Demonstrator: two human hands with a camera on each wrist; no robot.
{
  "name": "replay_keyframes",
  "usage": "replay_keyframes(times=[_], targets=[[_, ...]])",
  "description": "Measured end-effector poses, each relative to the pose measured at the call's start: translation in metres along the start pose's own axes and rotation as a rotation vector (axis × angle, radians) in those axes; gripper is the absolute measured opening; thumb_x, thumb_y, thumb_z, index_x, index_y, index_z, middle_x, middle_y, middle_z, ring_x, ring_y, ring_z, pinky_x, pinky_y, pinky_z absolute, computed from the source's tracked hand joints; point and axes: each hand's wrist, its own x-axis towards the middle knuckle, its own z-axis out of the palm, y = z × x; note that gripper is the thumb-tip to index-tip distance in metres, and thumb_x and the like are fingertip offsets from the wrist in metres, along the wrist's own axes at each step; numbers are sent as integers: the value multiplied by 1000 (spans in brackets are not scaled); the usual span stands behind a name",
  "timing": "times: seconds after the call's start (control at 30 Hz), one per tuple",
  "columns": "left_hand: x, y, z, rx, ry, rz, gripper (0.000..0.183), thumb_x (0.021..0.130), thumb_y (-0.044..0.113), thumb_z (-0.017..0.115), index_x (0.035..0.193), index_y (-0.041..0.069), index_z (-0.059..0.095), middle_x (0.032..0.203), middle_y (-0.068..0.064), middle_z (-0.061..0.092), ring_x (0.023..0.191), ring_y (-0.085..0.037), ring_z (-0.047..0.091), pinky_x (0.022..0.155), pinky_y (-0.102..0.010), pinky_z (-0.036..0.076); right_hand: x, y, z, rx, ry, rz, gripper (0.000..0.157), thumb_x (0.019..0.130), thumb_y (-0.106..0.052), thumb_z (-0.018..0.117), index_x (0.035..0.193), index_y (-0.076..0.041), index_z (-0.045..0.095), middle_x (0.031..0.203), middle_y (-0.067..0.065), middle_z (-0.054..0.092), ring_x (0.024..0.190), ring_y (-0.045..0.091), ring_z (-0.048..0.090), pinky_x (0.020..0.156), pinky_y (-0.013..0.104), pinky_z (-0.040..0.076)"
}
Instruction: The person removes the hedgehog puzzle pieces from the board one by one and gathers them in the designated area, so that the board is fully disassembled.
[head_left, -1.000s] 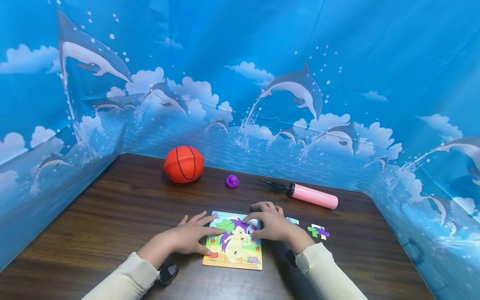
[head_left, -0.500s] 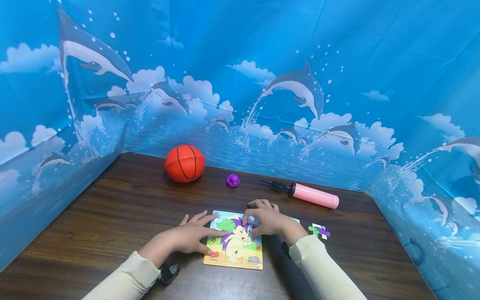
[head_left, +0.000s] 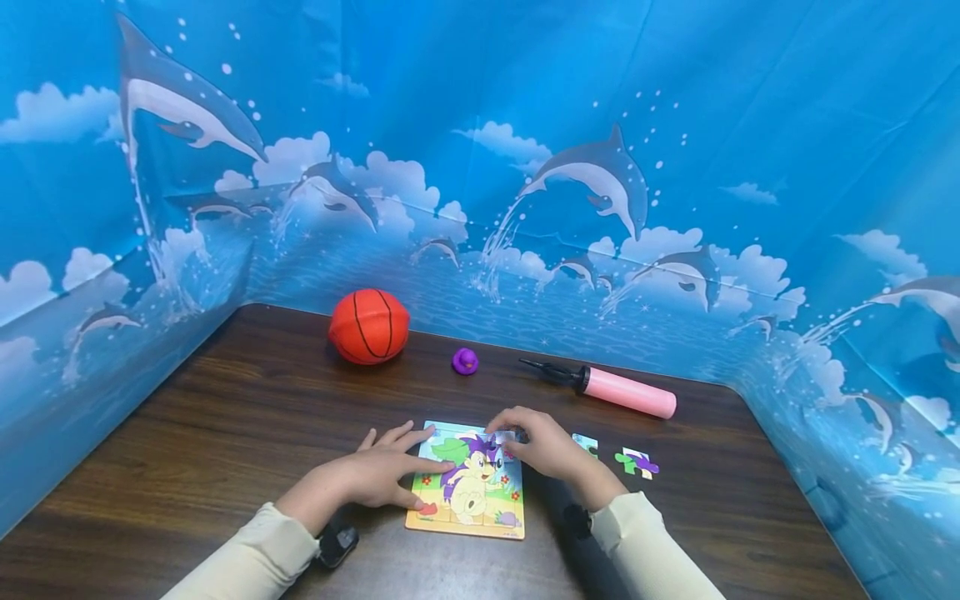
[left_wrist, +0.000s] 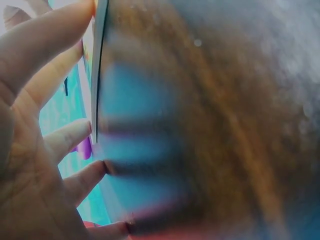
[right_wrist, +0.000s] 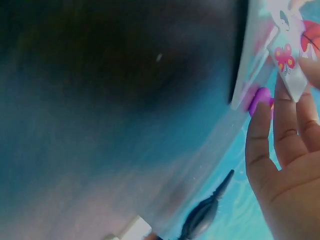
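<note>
A jigsaw puzzle (head_left: 467, 527) with a purple-haired hedgehog picture lies flat on the dark wooden table. My left hand (head_left: 378, 477) rests with spread fingers on its left side; in the left wrist view, fingertips meet the thin board edge (left_wrist: 96, 85). Over the puzzle's upper right, my right hand (head_left: 551, 448) pinches a puzzle piece. That piece (right_wrist: 286, 56) shows a pink butterfly in the right wrist view and is tilted up from the board. Two loose puzzle pieces lie to the right, one blue and green piece (head_left: 585, 443) and one purple and green piece (head_left: 637, 462).
Along the back of the table stand a red ball (head_left: 370, 327) with black lines, a small purple rubber duck (head_left: 465, 362) and a pink hand pump (head_left: 630, 392) with a black nozzle. A blue dolphin-print curtain (head_left: 480, 208) surrounds the table.
My right hand moved slightly left over the puzzle's upper right, then back a little to the right, still with the piece. My left hand stayed in place.
</note>
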Motion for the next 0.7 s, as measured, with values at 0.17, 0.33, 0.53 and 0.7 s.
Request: replay_keyframes(times=[0.17, 0.33, 0.53, 0.7], targets=[[-1, 2, -1, -9, -3, 2, 56, 85, 47, 74, 138, 45, 56, 162, -1, 26, 150, -37, 9, 111, -73, 3, -2, 8, -4, 327, 88, 141, 24, 93, -7, 68, 117, -7, 68, 98, 2, 68, 91, 18, 64, 84, 38, 57], [0, 2, 0, -20, -1, 0, 56, 86, 45, 74, 138, 47, 56, 163, 1, 24, 150, -36, 8, 112, -71, 2, -13, 19, -15, 625, 175, 326, 22, 96, -13, 66, 114, -1, 70, 109, 10, 68, 97, 22, 64, 86, 41, 57], [0, 0, 1, -28, 3, 2, 56, 85, 45, 75, 138, 47, 56, 163, 1, 25, 150, -36, 8, 112, -71, 2, -46, 47, -46, 769, 276, 471, 32, 98, -18, 63, 124, 1, 65, 116, 7, 66, 100, 18, 60, 89, 38, 55], [0, 0, 1, -28, 8, 6, 56, 85, 45, 75, 138, 46, 57, 162, 0, 25, 150, -37, 9, 111, -72, 2, -85, 85, -80, 772, 362, 575, 46, 100, -22, 62, 136, 6, 55, 127, 13, 60, 104, 16, 58, 95, 39, 52]])
